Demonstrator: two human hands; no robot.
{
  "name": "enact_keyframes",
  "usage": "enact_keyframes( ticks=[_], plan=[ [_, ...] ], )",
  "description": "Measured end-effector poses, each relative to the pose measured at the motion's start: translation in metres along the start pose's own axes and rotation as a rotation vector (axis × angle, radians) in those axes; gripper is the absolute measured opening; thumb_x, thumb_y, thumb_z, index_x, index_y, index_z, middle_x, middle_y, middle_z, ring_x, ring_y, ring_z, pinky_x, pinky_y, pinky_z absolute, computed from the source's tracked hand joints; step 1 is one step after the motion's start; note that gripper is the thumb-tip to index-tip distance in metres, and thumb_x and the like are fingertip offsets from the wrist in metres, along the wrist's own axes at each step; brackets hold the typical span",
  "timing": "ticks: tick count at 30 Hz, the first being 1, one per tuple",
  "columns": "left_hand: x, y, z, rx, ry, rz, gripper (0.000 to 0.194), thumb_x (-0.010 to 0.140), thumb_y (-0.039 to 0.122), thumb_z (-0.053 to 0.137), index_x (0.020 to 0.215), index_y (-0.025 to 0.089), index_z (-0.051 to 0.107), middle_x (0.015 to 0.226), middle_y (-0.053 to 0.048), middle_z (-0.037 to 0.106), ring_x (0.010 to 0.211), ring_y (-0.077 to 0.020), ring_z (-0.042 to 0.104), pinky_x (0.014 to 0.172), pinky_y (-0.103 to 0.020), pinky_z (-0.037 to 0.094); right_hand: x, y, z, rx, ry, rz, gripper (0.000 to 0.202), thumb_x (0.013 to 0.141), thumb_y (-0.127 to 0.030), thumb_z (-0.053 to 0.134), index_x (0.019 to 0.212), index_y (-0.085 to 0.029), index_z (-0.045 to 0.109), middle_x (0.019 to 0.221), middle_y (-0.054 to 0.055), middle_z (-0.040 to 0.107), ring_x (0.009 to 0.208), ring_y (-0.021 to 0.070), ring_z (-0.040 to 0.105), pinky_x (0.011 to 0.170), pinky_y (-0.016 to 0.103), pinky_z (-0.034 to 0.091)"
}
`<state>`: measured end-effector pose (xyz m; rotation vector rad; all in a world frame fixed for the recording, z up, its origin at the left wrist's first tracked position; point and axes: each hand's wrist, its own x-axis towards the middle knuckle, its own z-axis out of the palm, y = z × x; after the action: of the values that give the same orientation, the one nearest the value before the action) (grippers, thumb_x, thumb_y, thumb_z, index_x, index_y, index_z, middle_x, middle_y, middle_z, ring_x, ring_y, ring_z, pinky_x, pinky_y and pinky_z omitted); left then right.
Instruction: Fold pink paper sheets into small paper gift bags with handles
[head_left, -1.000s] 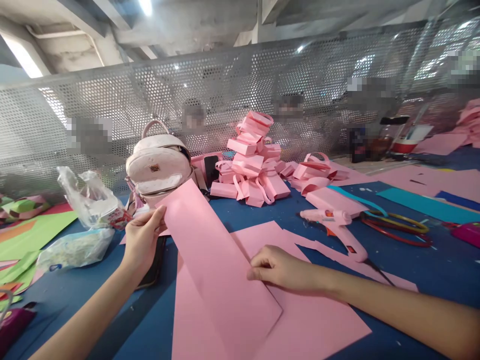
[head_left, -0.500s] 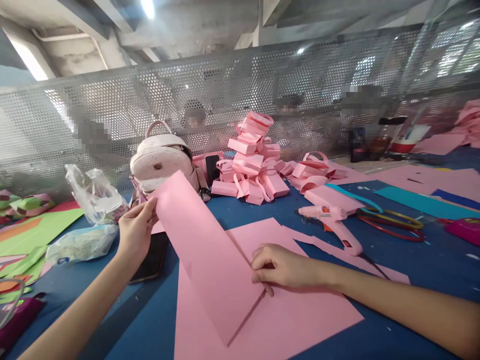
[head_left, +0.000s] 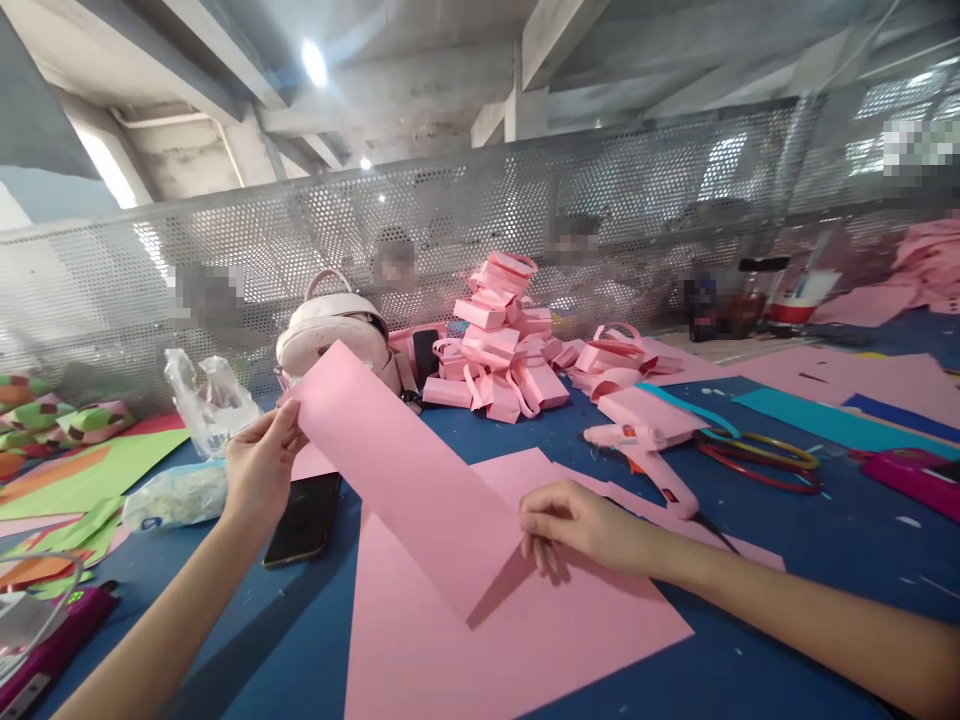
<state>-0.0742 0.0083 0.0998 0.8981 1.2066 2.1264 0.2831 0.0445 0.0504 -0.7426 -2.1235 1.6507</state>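
Observation:
A long pink paper strip (head_left: pixel 405 480) is stretched between my two hands, tilted above the table. My left hand (head_left: pixel 261 455) pinches its upper left corner. At the lower right corner, my right hand (head_left: pixel 570 525) grips the strip between thumb and fingers. Beneath it lies a larger pink paper sheet (head_left: pixel 420 660), partly covered by the strip and its shadow. A black phone (head_left: pixel 304 520) rests beside my left wrist. The pink glue gun (head_left: pixel 652 460) lies beyond my right hand, on its side.
Pink paper baskets (head_left: pixel 495 350) are piled at the back beside a white backpack (head_left: pixel 337 320). Plastic bags (head_left: pixel 180 495) and green paper (head_left: pixel 112 470) occupy the left. Coloured hoops (head_left: pixel 765 462) and a blue strip (head_left: pixel 825 420) lie right. A perforated metal screen (head_left: pixel 465 220) stands behind.
The strip's lower end has risen off the sheet and the strip lies flatter in the air. My right hand has lifted slightly with it. The camera view has tilted up a little.

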Motion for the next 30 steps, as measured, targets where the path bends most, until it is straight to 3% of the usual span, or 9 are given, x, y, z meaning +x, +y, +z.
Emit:
enact_keyframes(
  ticks=[4, 7, 10, 13, 15, 17, 20, 26, 30],
  plan=[
    [-0.025, 0.013, -0.006, 0.086, -0.123, -0.102, 0.049, 0.058, 0.036, 0.092, 0.099, 0.016, 0.076, 0.083, -0.004, 0.075, 0.066, -0.0117, 0.066, 0.06, -0.019, 0.057, -0.031, 0.005, -0.011, -0.034, 0.225, -0.001, 0.045, 0.086, -0.057, 0.061, 0.074, -0.014, 0.064, 0.072, 0.008, 0.069, 0.052, 0.0172, 0.065, 0.051, 0.028, 0.05],
    [-0.042, 0.011, -0.014, 0.287, -0.355, -0.188, 0.064, 0.068, 0.04, 0.087, 0.126, 0.022, 0.066, 0.082, -0.003, 0.075, 0.058, -0.0125, 0.064, 0.054, -0.022, 0.057, -0.052, 0.007, -0.017, -0.19, 0.336, 0.048, 0.04, 0.089, -0.051, 0.058, 0.103, -0.015, 0.069, 0.079, 0.005, 0.068, 0.06, 0.0185, 0.067, 0.061, 0.03, 0.053],
    [-0.052, 0.001, -0.023, 0.579, -0.599, -0.081, 0.077, 0.078, 0.046, 0.077, 0.146, 0.031, 0.046, 0.118, -0.009, 0.072, 0.09, -0.0259, 0.072, 0.072, -0.034, 0.062, -0.061, 0.007, -0.02, -0.31, 0.361, 0.049, 0.042, 0.091, -0.046, 0.056, 0.123, -0.02, 0.066, 0.106, 0.009, 0.071, 0.093, 0.0248, 0.069, 0.083, 0.035, 0.053],
    [-0.064, -0.008, -0.024, 0.94, -0.827, 0.185, 0.092, 0.08, 0.045, 0.076, 0.156, 0.037, 0.025, 0.161, -0.009, 0.033, 0.143, -0.0381, 0.038, 0.111, -0.055, 0.04, -0.056, 0.008, -0.021, -0.4, 0.333, 0.023, 0.036, 0.095, -0.042, 0.05, 0.119, -0.023, 0.07, 0.128, 0.009, 0.067, 0.117, 0.0287, 0.061, 0.099, 0.04, 0.047],
    [-0.075, -0.011, -0.019, 1.112, -1.023, 0.288, 0.101, 0.079, 0.047, 0.077, 0.157, 0.039, 0.014, 0.167, -0.007, 0.01, 0.151, -0.0383, 0.016, 0.118, -0.059, 0.025, -0.049, 0.01, -0.02, -0.483, 0.315, 0.007, 0.036, 0.097, -0.036, 0.045, 0.115, -0.023, 0.072, 0.125, 0.008, 0.069, 0.118, 0.0289, 0.061, 0.103, 0.042, 0.045],
    [-0.087, -0.013, -0.011, 1.2, -1.258, 0.277, 0.111, 0.075, 0.057, 0.078, 0.158, 0.037, 0.006, 0.168, -0.008, 0.003, 0.152, -0.0386, 0.007, 0.119, -0.061, 0.02, -0.043, 0.011, -0.018, -0.587, 0.329, -0.014, 0.036, 0.095, -0.031, 0.044, 0.115, -0.021, 0.072, 0.123, 0.009, 0.07, 0.119, 0.029, 0.06, 0.106, 0.043, 0.043],
    [-0.1, -0.016, 0.002, 1.274, -1.479, 0.13, 0.118, 0.073, 0.068, 0.073, 0.158, 0.033, 0.0, 0.167, -0.008, 0.002, 0.151, -0.0383, 0.004, 0.118, -0.061, 0.019, -0.041, 0.004, -0.011, -0.732, 0.282, -0.03, 0.04, 0.09, -0.029, 0.053, 0.126, -0.02, 0.068, 0.135, 0.01, 0.064, 0.131, 0.0302, 0.052, 0.113, 0.046, 0.037],
    [-0.107, -0.014, 0.012, 1.29, -1.533, 0.185, 0.113, 0.075, 0.066, 0.071, 0.159, 0.026, 0.006, 0.164, -0.014, 0.008, 0.15, -0.0379, 0.01, 0.118, -0.059, 0.023, -0.053, -0.017, 0.005, -0.802, -0.101, 0.121, 0.091, 0.076, -0.056, 0.074, 0.152, -0.018, 0.039, 0.161, 0.015, 0.028, 0.149, 0.0393, 0.022, 0.119, 0.061, 0.019],
    [-0.122, -0.003, 0.012, 1.337, -1.542, 0.287, 0.11, 0.078, 0.062, 0.072, 0.159, 0.025, 0.007, 0.162, -0.017, 0.01, 0.148, -0.0386, 0.014, 0.115, -0.06, 0.029, -0.06, -0.014, 0.006, -0.808, -0.121, 0.077, 0.093, 0.077, -0.062, 0.072, 0.152, -0.019, 0.037, 0.16, 0.018, 0.025, 0.148, 0.0413, 0.02, 0.118, 0.063, 0.017]
  ],
)
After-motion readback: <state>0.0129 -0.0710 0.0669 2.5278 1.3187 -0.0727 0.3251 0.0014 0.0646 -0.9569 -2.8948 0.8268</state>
